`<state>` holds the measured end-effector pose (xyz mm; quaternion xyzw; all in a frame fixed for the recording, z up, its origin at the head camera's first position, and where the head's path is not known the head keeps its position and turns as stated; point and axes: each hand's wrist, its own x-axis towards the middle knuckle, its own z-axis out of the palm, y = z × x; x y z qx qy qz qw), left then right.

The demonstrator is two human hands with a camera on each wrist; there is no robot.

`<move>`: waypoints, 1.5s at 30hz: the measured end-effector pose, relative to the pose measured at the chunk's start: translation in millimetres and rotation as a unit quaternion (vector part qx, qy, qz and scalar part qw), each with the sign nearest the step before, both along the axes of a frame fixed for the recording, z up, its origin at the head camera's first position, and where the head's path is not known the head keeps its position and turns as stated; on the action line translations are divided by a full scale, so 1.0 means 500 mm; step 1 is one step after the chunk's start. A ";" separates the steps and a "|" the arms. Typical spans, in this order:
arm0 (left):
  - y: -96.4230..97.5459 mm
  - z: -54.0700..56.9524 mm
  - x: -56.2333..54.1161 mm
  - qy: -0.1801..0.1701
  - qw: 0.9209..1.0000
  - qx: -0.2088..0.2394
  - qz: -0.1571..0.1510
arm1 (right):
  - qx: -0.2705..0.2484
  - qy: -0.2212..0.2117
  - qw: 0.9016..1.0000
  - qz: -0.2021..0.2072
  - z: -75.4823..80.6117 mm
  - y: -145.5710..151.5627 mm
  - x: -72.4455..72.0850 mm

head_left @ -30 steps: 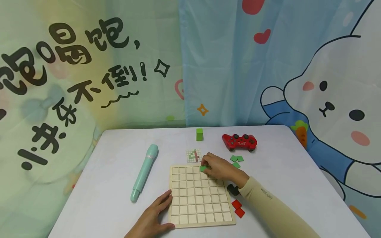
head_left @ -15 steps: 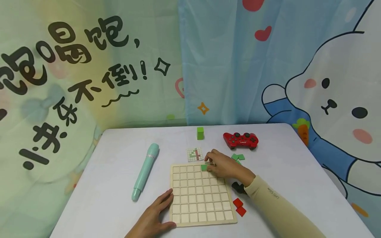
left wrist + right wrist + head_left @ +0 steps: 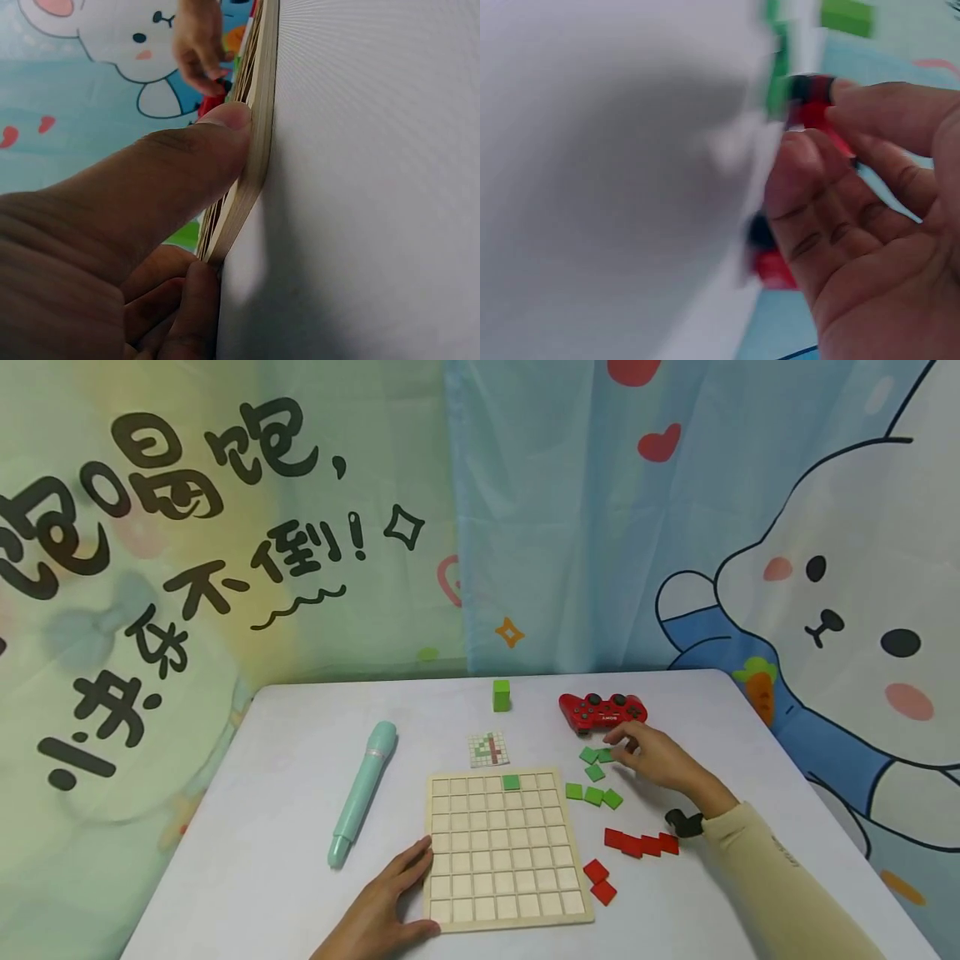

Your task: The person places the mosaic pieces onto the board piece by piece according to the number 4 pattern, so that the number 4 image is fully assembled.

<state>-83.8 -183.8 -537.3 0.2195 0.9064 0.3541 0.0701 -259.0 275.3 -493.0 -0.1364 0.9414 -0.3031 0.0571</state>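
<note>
My left hand (image 3: 392, 897) holds the near left corner of a wooden grid board (image 3: 501, 923). In the left wrist view the thumb (image 3: 199, 161) presses on the board's edge while curled fingers touch it lower down. One green square tile (image 3: 511, 782) sits in a top-row cell of the board. My right hand (image 3: 660, 762) hovers by loose green tiles (image 3: 595, 772) at the board's far right, close to a red game controller (image 3: 602, 713). Its thumb and fingers are apart, loosely bent, with nothing between them in the right wrist view.
A small printed grid card (image 3: 488, 749) lies behind the board, and a green block (image 3: 501, 696) stands farther back. Left of the board is a mint-coloured tube (image 3: 363, 793). Red tiles (image 3: 632, 845) lie to the right, below more green tiles (image 3: 593, 796).
My right hand has left the green tile in the board's top row and moved right to the loose green tiles. My left hand stays at the board's corner.
</note>
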 end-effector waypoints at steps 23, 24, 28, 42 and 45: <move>0.004 -0.004 -0.003 -0.018 1.000 0.005 0.003 | 0.003 0.020 1.000 0.019 -0.050 0.023 -0.016; 0.004 -0.004 -0.003 -0.018 1.000 0.005 0.004 | 0.005 0.021 1.000 0.021 -0.050 0.023 -0.017; 0.004 -0.003 -0.003 -0.020 1.000 0.005 0.006 | 0.013 0.021 0.999 0.026 -0.045 0.021 -0.016; 0.003 -0.003 -0.003 -0.024 1.000 -0.001 0.008 | 0.026 -0.013 1.000 -0.002 -0.026 0.041 0.002; 0.002 -0.002 -0.002 -0.027 1.000 0.002 0.006 | 0.021 -0.002 1.000 0.008 -0.019 0.040 0.006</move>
